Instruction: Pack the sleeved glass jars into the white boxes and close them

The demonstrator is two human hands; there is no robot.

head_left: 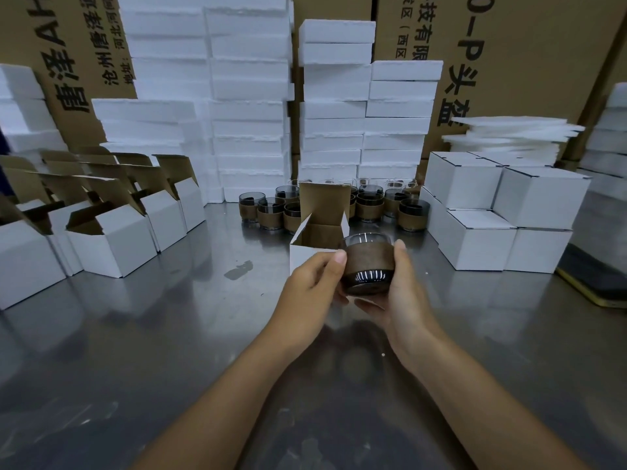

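Two hands hold one jar (368, 262) over the bench (169, 317). I see my left grip (310, 286) and right grip (402, 300) wrapped around it, just beside the open box (310, 245). More jars (271, 212) wait behind.

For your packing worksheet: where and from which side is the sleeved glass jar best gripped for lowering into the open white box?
Grip the sleeved glass jar on its brown sleeve band, from its two opposite sides, as both hands do now. The glass looks slicker, and side holds leave its base free to enter the open white box.
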